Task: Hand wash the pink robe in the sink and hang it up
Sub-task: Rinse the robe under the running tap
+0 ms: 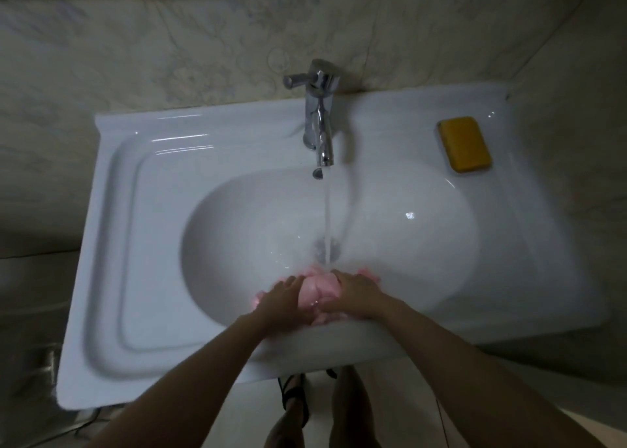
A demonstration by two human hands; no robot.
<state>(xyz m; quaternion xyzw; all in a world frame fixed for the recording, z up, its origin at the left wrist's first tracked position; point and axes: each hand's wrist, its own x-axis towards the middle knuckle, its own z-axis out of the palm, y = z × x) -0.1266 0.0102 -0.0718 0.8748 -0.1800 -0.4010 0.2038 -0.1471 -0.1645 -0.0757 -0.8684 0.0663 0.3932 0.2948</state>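
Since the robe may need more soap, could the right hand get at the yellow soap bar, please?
Probably yes: the soap bar lies uncovered on the back-right ledge of the sink, with nothing between it and the right hand, though that hand would first have to release the pink robe.

Pink robe (322, 288), white sink (237, 149).
Mustard-yellow soap (464, 144) at two o'clock; chrome tap (320, 125) at twelve; beige, faintly veined wall (169, 40).
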